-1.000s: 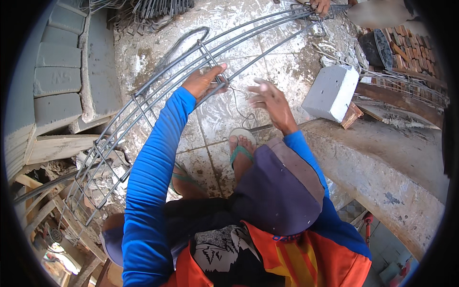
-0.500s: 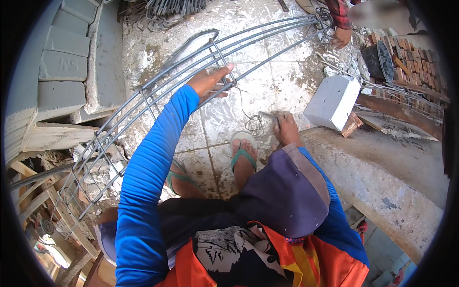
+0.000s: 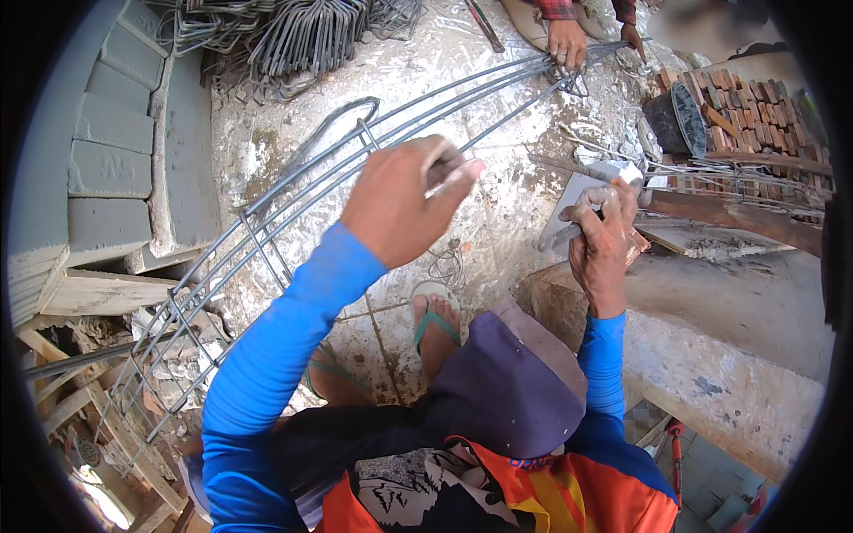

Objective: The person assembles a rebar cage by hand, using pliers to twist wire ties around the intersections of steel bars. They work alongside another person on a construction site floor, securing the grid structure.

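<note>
A long rebar cage lies across the stained concrete floor from lower left to upper right. My left hand is raised over its middle, thumb and fingers pinched on a thin grey wire. Off to the right, my right hand is closed around a grey metal tool, held up in front of a white block. My foot in a green sandal stands on the floor between the two hands.
Another person's hands hold the cage's far end. Bent rebar stirrups are piled at the top. Red bricks and a black bucket sit right, above a concrete ledge. Grey blocks and timber lie left.
My right hand went down to the floor near my foot and came up holding the metal tool. My left hand lifted off the bars, closer to the camera, fingers now pinched.
</note>
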